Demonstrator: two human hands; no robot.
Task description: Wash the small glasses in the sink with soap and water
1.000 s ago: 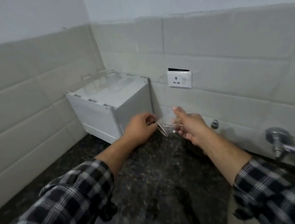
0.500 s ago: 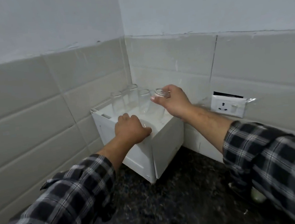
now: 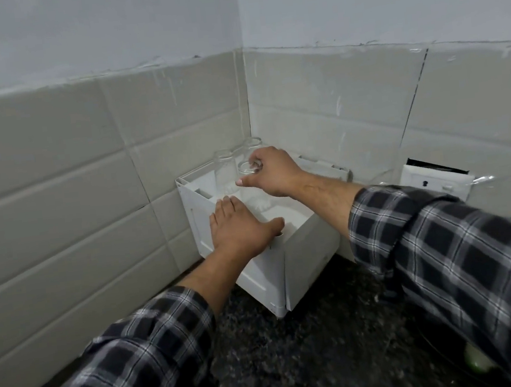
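A white box (image 3: pixel 306 260) stands in the tiled corner on the dark counter. Small clear glasses stand upside down on its top. My right hand (image 3: pixel 272 172) pinches one small glass (image 3: pixel 252 187) by its upturned base, the glass resting on the box top. Two more glasses stand behind it, one to the left (image 3: pixel 224 171) and one at the back (image 3: pixel 252 146). My left hand (image 3: pixel 241 230) lies flat on the box's near edge with fingers straight, holding nothing. The sink is out of view.
Grey tiled walls meet in the corner behind the box. A white wall socket (image 3: pixel 434 182) sits to the right of the box. The speckled dark counter (image 3: pixel 314 355) stretches toward me. A pale green object (image 3: pixel 477 362) shows at the lower right edge.
My right hand carried the glass from beside the tap up to the box and set it upside down among the others. My left hand moved onto the box and flattened.
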